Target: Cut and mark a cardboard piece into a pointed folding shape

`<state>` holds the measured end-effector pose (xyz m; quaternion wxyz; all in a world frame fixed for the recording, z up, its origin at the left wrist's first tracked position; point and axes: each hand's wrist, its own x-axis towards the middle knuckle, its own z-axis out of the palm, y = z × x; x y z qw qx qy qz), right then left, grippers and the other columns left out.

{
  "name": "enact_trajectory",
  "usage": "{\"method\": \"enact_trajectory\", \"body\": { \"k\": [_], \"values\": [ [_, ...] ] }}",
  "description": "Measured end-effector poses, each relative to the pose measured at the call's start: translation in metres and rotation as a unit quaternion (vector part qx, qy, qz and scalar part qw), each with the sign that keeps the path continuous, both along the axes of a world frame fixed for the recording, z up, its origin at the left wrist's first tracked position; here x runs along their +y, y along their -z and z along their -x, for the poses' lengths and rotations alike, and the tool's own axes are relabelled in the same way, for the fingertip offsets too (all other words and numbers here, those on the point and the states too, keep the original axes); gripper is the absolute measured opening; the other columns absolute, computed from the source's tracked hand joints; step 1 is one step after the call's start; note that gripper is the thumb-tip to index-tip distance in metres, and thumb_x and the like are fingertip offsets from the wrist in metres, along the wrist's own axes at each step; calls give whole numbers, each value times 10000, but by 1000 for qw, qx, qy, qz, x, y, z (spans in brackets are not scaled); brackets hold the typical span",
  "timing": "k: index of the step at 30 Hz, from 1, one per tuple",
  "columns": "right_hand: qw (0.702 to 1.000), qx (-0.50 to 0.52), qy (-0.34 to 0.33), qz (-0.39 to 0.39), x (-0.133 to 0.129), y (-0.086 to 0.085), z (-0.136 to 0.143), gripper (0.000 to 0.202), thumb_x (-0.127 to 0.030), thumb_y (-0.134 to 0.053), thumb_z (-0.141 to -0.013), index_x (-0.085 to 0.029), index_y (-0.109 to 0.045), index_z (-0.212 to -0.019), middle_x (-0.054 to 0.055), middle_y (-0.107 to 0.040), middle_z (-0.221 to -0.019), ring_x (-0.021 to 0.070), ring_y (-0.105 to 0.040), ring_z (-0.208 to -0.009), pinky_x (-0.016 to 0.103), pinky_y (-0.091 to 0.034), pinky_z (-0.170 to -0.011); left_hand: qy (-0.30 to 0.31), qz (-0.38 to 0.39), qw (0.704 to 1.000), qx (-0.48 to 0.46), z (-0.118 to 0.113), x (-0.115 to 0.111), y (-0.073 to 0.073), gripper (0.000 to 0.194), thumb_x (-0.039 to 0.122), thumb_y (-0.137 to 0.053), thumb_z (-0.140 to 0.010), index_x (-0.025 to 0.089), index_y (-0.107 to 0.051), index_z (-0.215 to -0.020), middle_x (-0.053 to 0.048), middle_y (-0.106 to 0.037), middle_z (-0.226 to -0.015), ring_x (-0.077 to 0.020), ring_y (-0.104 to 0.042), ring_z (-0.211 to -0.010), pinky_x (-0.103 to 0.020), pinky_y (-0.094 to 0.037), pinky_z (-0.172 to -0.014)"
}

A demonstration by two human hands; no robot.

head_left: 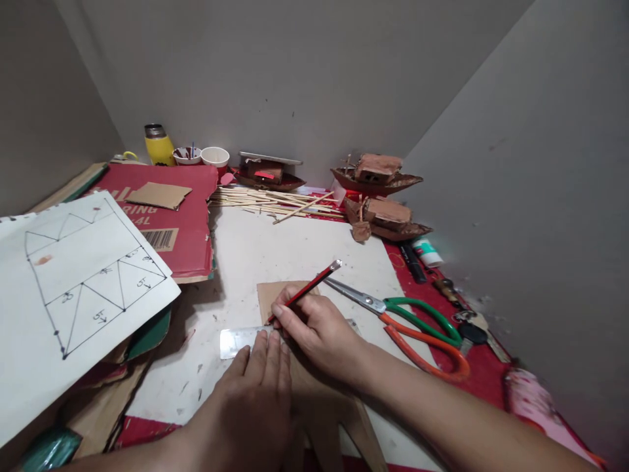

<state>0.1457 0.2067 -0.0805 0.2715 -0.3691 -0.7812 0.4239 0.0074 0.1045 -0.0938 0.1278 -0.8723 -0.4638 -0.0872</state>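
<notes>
My right hand (314, 324) is closed around a red and black pencil (312, 286), its tip down at the upper edge of a metal ruler (238, 343). The ruler lies across a piece of brown cardboard (278, 295), which has pointed cuts along its near end. Fingers of my left hand (258, 387) lie flat over the ruler, slightly spread, pressing on it beside the pencil tip. Part of the ruler is hidden under both hands. Scissors (378, 305) with green and orange handles lie half open just right of my right hand.
A paper with a drawn zigzag (93, 288) and red cardboard (191, 229) lie at the left. Thin wooden sticks (275, 202), model boats (378, 177), paper cups (215, 157) and a yellow bottle (160, 147) stand or lie along the back. A marker (413, 262) and keys (474, 333) are right.
</notes>
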Motion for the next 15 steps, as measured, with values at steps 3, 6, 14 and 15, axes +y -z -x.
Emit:
{"method": "enact_trajectory", "body": {
  "k": [3, 6, 14, 15],
  "values": [
    [1000, -18, -10, -6, 1, -2, 1, 158, -176, -456, -922, -200, -521, -779, 16, -609, -733, 164, -602, -696, 291, -474, -673, -1, 10, 1000, 6, 0, 0, -1, 508, 422, -510, -922, 36, -686, -1201, -210, -671, -1239, -317, -667, -1094, -386, -499, -883],
    [998, -44, -28, -23, 2, -5, 1, 165, -165, -447, -927, -199, -517, -781, 16, -598, -735, 164, -588, -698, 286, -453, -672, 0, 22, 1000, 8, 0, 0, -2, 513, 400, -544, -895, 20, -674, -1214, -230, -656, -1251, -325, -666, -1092, -390, -499, -890],
    [991, -104, -33, -77, 2, -10, -6, 178, -188, -428, -940, -185, -524, -790, 59, -627, -789, 177, -585, -729, 297, -448, -694, -2, 0, 1000, 0, -1, 0, -5, 512, 391, -618, -821, 34, -700, -1178, -212, -659, -1242, -329, -681, -1070, -372, -545, -846],
    [989, -117, -28, -81, 3, -11, -7, 182, -194, -426, -941, -183, -527, -790, 63, -629, -784, 178, -584, -716, 300, -448, -685, -1, 0, 1000, 2, -1, 0, -5, 514, 396, -613, -824, 35, -699, -1180, -211, -651, -1253, -331, -678, -1079, -374, -548, -847]
  ]
}}
